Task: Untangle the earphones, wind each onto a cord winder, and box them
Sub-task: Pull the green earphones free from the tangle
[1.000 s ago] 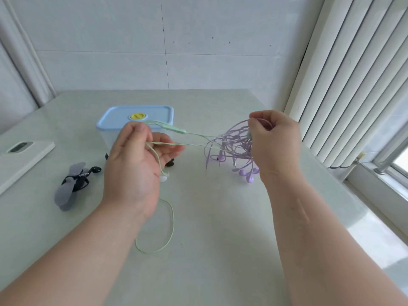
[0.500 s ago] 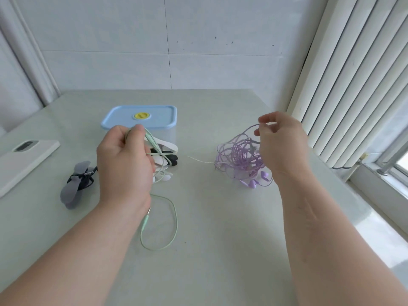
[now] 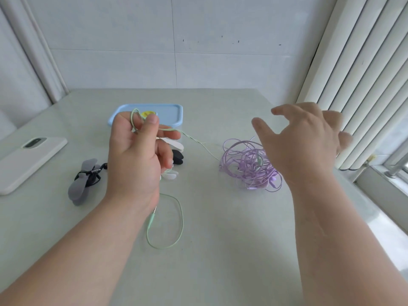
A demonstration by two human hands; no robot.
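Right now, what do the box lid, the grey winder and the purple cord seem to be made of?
Box lid: likely hard plastic, smooth pale blue with a moulded raised rim. Grey winder: probably soft silicone or rubber, matte, with rounded wings. Purple cord: thin wire in a plastic or rubber jacket, lying in springy loops.

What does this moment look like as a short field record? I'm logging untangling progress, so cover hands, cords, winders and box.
left hand: pinches the green earphone cord
right hand: open over the purple tangle, holding nothing
cord path: from left hand into purple tangle; plug end loops on table
box: blue lid on
grey winder: black earphones wound on it
spare winders: white and black, by box
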